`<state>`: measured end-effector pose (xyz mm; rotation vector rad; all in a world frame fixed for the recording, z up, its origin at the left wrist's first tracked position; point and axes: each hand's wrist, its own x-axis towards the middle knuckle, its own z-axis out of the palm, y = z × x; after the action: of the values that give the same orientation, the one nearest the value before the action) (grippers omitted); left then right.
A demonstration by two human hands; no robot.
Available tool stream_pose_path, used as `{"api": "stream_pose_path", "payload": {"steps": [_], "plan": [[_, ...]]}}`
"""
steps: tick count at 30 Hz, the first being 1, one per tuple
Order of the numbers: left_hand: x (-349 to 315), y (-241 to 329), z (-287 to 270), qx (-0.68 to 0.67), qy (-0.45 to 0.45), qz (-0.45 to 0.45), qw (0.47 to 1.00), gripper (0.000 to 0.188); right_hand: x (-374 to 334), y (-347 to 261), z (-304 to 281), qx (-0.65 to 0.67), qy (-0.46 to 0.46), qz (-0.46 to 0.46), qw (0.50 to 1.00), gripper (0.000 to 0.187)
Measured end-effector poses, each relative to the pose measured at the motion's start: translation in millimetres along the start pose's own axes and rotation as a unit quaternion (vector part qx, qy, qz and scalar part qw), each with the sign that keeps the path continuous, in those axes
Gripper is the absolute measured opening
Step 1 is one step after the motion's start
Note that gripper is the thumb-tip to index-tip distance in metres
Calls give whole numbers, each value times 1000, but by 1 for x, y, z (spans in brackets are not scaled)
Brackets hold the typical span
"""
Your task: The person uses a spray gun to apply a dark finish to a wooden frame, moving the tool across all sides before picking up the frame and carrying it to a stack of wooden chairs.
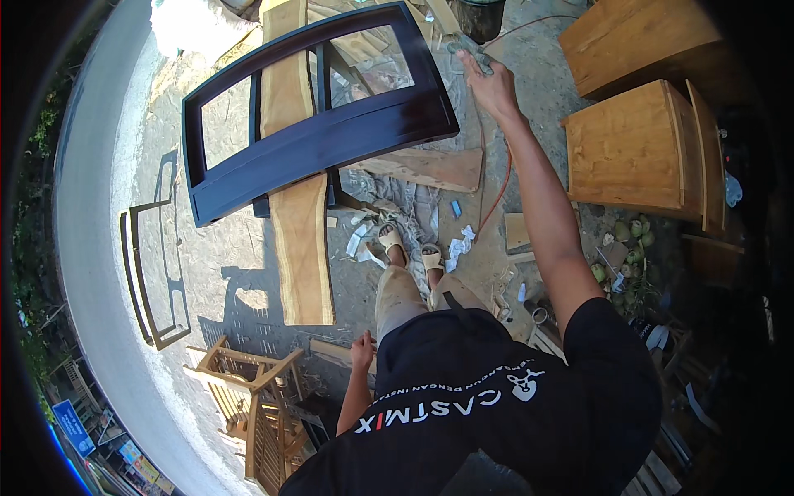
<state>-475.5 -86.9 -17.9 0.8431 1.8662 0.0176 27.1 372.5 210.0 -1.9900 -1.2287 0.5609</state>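
At the upper right, my outstretched right hand (494, 87) is closed around a crumpled grey-green rag (471, 54). It is beyond the right end of a dark-painted wooden frame (331, 128) with two window-like openings, and apart from it. The frame rests across a light wooden plank (302, 264) with raw edges, and its surface looks glossy. Down by my left thigh hangs my left hand (362, 351), its fingers curled with nothing visible in them.
A dark bucket (480, 16) stands past my right hand. Wooden cabinets (624, 153) are at the right, with green coconuts (633, 248) below them. A wooden chair (252, 388) and a thin bent frame (136, 281) are at the left. A reddish cord (496, 198) crosses the littered floor.
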Motion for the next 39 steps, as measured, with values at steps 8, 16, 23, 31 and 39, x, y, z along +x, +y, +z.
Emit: {"api": "stream_pose_path", "payload": {"steps": [8,16,23,31,39], "plan": [[41,-7,-26,82,-27,20,996,64,102,-36,54,-39,44,-12,998,74],[56,-42,-30,91,-88,24,992,60,106,-51,89,-114,79,-66,988,64],[62,-33,-22,80,-87,38,992,56,13,-56,68,-119,10,7,993,61],[73,-55,-13,89,-87,52,991,53,-82,-64,44,-139,7,16,990,62],[71,-43,-15,81,-91,33,992,55,-48,-66,73,-138,-5,11,990,66]]}}
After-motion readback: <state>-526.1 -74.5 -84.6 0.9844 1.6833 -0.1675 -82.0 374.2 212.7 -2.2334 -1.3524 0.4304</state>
